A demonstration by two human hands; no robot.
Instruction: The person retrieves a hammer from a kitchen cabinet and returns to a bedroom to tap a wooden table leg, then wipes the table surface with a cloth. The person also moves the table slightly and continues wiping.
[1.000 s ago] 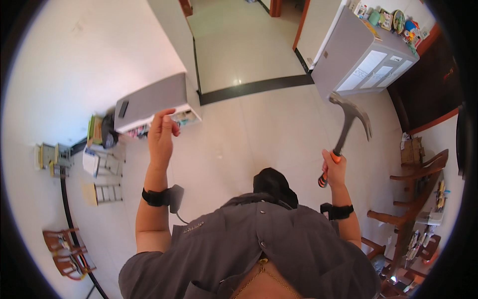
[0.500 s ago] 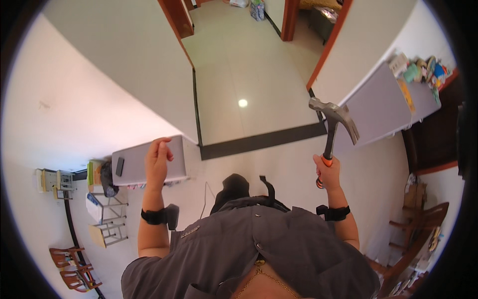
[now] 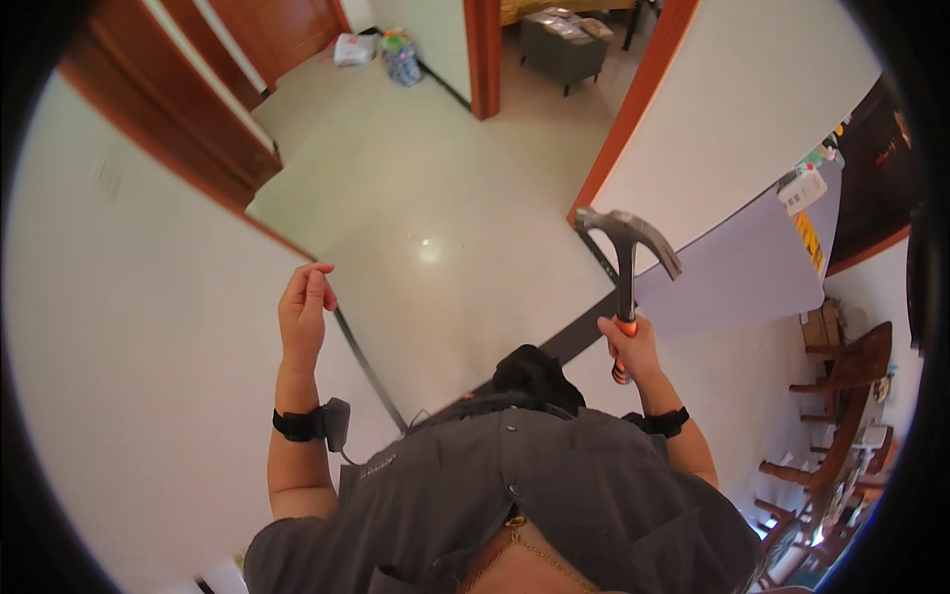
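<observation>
A claw hammer [image 3: 625, 262] stands upright in my right hand [image 3: 633, 346], which is wrapped round its black and orange grip. The steel head is at the top, with the claw curving down to the right. My left hand [image 3: 305, 312] is raised at the left, in front of the white wall. Its fingers are loosely curled together and nothing shows in them. Each wrist wears a black strap; a small dark device [image 3: 336, 426] sits on the left one.
A doorway with a dark threshold [image 3: 584, 332] opens onto a tiled hallway [image 3: 426, 188]. At the right stands a grey-lilac covered table [image 3: 732, 267]. Wooden chairs [image 3: 851, 366] are at the far right. Bags [image 3: 401, 59] and a grey armchair [image 3: 562, 49] stand further off.
My view has turned right and moved toward the doorway; the small table and stools at the left have left the picture. The hammer stays gripped in my right hand.
</observation>
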